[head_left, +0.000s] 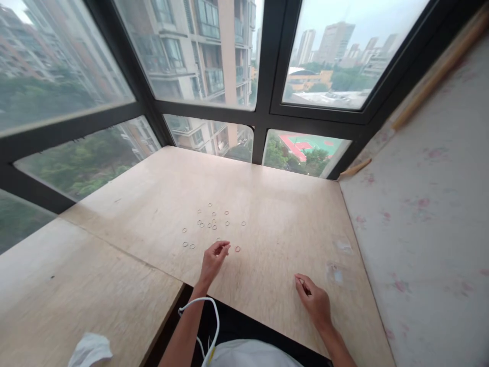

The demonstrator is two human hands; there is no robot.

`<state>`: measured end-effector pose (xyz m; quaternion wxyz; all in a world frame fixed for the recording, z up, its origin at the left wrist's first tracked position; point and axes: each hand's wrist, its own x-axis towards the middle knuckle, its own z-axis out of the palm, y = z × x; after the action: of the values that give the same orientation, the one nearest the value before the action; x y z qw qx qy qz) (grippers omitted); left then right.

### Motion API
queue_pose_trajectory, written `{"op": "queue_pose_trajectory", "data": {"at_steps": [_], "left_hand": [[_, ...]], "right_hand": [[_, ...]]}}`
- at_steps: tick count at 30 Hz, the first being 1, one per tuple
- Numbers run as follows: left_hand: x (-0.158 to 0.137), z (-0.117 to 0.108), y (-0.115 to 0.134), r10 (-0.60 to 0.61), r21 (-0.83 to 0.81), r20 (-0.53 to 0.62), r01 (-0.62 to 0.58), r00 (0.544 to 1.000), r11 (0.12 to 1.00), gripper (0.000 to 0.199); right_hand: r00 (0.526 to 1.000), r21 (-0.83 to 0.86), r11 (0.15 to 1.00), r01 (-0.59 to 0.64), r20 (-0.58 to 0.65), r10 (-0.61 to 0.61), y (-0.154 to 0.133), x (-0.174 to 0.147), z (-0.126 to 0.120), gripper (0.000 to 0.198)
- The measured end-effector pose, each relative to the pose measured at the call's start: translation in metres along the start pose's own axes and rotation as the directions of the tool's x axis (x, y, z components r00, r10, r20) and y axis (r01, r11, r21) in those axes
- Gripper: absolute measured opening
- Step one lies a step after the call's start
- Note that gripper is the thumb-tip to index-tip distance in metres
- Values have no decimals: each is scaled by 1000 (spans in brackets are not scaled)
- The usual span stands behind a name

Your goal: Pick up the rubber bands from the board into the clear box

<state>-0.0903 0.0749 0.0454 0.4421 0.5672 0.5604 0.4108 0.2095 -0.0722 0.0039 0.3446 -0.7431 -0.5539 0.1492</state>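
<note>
My left hand (214, 259) is over the wooden tabletop with thumb and fingertips pinched together. Whatever may be between them is too small to make out. Just right of those fingertips lies a small red ring (237, 249). Beyond the hand, several thin dark rings, one of them here (243, 224), are scattered on the wood, and one ring (219, 239) lies close behind the fingers. Farther right, my right hand (315, 302) is low over the table, its thumb and fingers closed together. I cannot see whether anything is in it.
Two small clear plastic packets (339, 276) lie near the floral wall (420, 244) on the right. A crumpled white tissue (90, 349) is at the lower left. A white cable (218, 318) loops beside my left forearm. Dark-framed windows (263, 117) border the table's far side.
</note>
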Motion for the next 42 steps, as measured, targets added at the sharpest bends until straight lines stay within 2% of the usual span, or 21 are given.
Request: {"op": "queue_pose_trajectory", "data": {"at_steps": [3, 5, 7, 9, 10, 16, 23, 28, 37, 42], "left_hand": [[30, -45, -3, -26, 121, -211, 53, 977, 991, 33], [51, -73, -7, -32, 285, -303, 123, 952, 951, 31], [71, -94, -11, -52, 480, -319, 209, 946, 852, 30], [90, -106, -15, -67, 641, -244, 212, 968, 738, 31], [99, -110, -17, -73, 676, -206, 196, 976, 711, 30], [141, -121, -23, -117, 745, -5, 82, 993, 662, 20], [162, -129, -19, -170, 734, 184, -20, 968, 679, 18], [165, -127, -17, -229, 716, 226, -2, 947, 698, 19], [174, -124, -16, -290, 750, 240, 13, 927, 662, 7], [165, -121, -8, -323, 676, 272, 58, 907, 734, 9]], "right_hand": [[997, 5, 999, -46, -58, 46, 4, 5, 0, 44], [997, -3, 999, -47, -68, 47, 5, 6, -1, 47], [996, -16, 999, -48, -73, 47, 5, 6, -2, 49], [996, -20, 998, -59, -73, 58, 4, 6, -3, 50], [995, -19, 998, -67, -75, 65, 4, 6, -3, 51], [993, -19, 995, -94, -71, 93, 1, 8, -4, 52], [993, -37, 994, -105, -65, 103, 4, 7, -2, 51], [993, -46, 994, -100, -67, 97, 2, 8, -3, 50], [991, -19, 993, -115, -66, 113, 2, 8, -2, 48], [989, 19, 991, -136, -53, 137, 3, 8, -1, 45]]}}
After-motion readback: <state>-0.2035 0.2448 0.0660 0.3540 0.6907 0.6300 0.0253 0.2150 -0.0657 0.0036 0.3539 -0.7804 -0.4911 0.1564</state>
